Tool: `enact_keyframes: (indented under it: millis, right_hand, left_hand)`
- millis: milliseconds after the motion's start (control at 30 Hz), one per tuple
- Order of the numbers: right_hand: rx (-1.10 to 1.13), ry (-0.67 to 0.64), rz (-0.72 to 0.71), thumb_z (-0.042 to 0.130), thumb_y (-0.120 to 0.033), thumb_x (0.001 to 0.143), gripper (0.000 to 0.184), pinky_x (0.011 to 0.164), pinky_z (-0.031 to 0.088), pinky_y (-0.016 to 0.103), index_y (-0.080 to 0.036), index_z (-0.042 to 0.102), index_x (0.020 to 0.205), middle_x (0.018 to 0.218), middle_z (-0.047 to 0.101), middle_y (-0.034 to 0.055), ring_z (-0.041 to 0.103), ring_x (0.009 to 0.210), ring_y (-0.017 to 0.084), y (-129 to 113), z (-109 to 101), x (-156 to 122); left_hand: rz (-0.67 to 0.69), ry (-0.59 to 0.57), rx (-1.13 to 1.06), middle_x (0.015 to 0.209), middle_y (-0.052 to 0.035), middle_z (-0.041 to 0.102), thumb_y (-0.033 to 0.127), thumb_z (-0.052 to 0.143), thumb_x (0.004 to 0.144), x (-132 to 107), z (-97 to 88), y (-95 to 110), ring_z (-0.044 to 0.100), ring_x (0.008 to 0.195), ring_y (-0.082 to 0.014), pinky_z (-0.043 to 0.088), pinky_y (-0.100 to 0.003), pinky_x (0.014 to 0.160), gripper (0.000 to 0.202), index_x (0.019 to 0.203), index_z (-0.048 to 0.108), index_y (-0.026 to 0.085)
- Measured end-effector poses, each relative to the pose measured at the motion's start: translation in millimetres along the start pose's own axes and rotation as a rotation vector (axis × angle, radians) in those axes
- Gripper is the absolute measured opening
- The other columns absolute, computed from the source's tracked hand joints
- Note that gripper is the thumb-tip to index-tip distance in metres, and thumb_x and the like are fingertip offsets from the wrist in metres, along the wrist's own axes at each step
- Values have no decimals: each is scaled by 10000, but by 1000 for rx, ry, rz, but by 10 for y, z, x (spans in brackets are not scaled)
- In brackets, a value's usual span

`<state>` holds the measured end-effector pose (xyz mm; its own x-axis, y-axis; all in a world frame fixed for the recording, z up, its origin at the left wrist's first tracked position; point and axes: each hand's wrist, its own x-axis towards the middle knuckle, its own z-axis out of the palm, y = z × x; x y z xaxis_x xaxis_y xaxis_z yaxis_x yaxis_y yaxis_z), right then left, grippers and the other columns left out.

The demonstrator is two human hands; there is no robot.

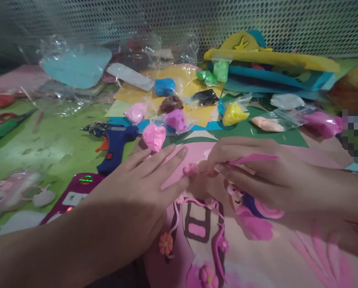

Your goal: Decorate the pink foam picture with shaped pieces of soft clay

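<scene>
My left hand [145,188] lies flat with fingers stretched out on a pink clay picture [203,236], which shows flowers, vines and a pink-haired figure. A small pink clay ball [190,169] sits just past my left fingertips. My right hand [254,176] is closed on a thin pink modelling tool [252,159], whose tip points at the ball.
Several bagged clay lumps lie behind: pink [153,136], blue [164,86], brown [171,103], yellow [233,114], green [206,77]. A blue glue gun [114,146] rests left of them. Foam sheets [269,68] are stacked at back right. A mesh wall [179,20] closes the far side.
</scene>
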<state>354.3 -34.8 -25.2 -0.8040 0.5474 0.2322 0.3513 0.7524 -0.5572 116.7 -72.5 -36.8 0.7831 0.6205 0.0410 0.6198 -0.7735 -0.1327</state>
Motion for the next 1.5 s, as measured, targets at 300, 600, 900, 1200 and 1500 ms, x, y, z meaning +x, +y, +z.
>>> enact_keyframes:
  millis: [300, 600, 900, 1200, 1500]
  right_hand:
    - [-4, 3, -2, 354, -87, 914, 286, 707, 461, 261, -182, 551, 730, 807, 574, 48, 535, 772, 135, 5, 6, 2]
    - [-31, 5, -18, 355, -78, 905, 290, 692, 454, 254, -184, 545, 714, 802, 571, 47, 526, 761, 134, -15, -25, -7]
    - [-12, 2, -16, 356, -66, 895, 285, 711, 462, 262, -178, 561, 733, 815, 584, 49, 534, 770, 137, -44, -27, 8]
    - [-29, 40, -19, 370, -86, 901, 244, 687, 477, 270, -196, 564, 801, 832, 609, 41, 574, 787, 150, -49, -24, -20]
    - [-55, 52, -33, 364, -66, 889, 258, 684, 469, 266, -187, 567, 787, 802, 598, 45, 569, 783, 151, -50, -31, -5]
  left_hand:
    - [18, 21, 12, 1414, -114, 445, 227, 475, 805, 22, -29, 12, 418, 1281, -323, 375, -529, 1029, 450, 1244, 566, 196]
    - [-8, 92, 26, 1308, -155, 545, 187, 424, 829, 22, -119, 53, 481, 1224, -304, 424, -495, 1003, 395, 1160, 627, 115]
    - [-19, 60, 40, 1355, -152, 502, 169, 440, 796, 27, -65, 72, 454, 1248, -314, 426, -492, 1009, 455, 1223, 583, 109]
    - [-51, -25, -77, 1411, -120, 443, 183, 446, 794, 9, -45, 36, 354, 1321, -340, 327, -556, 1076, 542, 1333, 483, 143]
    - [23, -34, -130, 1397, -123, 450, 179, 408, 826, 6, 11, -30, 325, 1341, -317, 290, -566, 1089, 450, 1258, 533, 160]
